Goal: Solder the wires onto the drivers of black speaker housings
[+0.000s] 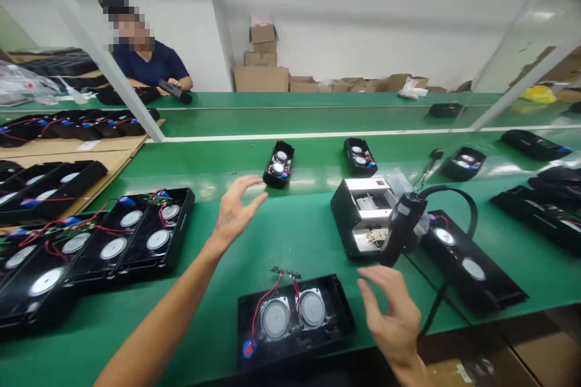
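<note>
Black housing (341, 309) holds two speakers (275, 318) — left hand (233, 213), right hand (393, 317) hover empty

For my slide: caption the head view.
Left hand and right hand, open, hover near a speaker tray on the green bench.

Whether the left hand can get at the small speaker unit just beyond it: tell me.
Probably yes: the left hand hovers open and empty just short of the speaker unit, with only bare belt between them.
</note>
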A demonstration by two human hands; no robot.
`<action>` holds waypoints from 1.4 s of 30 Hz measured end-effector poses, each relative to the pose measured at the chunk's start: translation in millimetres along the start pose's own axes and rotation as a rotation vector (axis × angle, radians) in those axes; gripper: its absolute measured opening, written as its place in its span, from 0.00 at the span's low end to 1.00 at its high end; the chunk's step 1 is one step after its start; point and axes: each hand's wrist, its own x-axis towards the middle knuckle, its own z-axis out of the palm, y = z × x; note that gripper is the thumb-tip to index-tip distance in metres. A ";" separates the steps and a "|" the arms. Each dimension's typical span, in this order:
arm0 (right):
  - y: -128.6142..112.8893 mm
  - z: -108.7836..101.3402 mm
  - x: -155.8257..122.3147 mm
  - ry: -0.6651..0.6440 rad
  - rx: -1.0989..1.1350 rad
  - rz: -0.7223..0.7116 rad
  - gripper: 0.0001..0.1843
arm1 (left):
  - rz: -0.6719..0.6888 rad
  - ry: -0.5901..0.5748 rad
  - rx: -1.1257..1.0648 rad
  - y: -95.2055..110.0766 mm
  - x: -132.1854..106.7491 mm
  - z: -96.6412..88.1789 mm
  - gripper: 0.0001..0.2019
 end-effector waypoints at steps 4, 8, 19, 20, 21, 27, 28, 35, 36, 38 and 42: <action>-35.0 41.7 25.6 -0.571 0.207 0.074 0.12 | -0.029 -0.163 0.017 21.8 -112.8 -44.3 0.10; -44.0 85.9 65.7 -1.085 0.078 0.271 0.30 | -0.026 -0.358 0.044 37.9 -207.6 -53.6 0.36; -42.0 72.6 95.0 -1.089 0.655 0.544 0.21 | -0.088 -0.255 -0.085 8.7 -186.8 -10.1 0.33; -41.6 69.5 94.4 -1.044 0.600 0.444 0.18 | -0.027 -0.254 -0.079 4.4 -173.6 -5.6 0.31; -40.0 67.9 92.8 -1.003 0.526 0.332 0.15 | 0.026 -0.249 -0.067 0.8 -161.6 -1.1 0.30; -26.2 79.6 74.5 -0.857 -0.061 -0.197 0.15 | 0.096 -0.315 0.114 -1.9 -128.7 14.4 0.32; -27.6 81.9 73.4 -0.861 -0.111 -0.257 0.15 | 0.128 -0.345 0.151 0.5 -128.2 15.1 0.32; -49.1 82.7 87.8 -0.904 -0.235 -0.429 0.19 | 0.097 -0.309 0.227 15.8 -129.3 22.3 0.33; -49.5 82.4 89.9 -0.933 -0.253 -0.422 0.21 | 0.098 -0.306 0.230 16.4 -129.3 23.3 0.32; -48.0 83.5 92.0 -1.010 -0.303 -0.409 0.22 | 0.114 -0.311 0.255 17.1 -129.4 25.1 0.32; -42.2 89.7 90.3 -1.150 -0.325 -0.413 0.22 | 0.139 -0.345 0.343 20.1 -130.6 28.5 0.24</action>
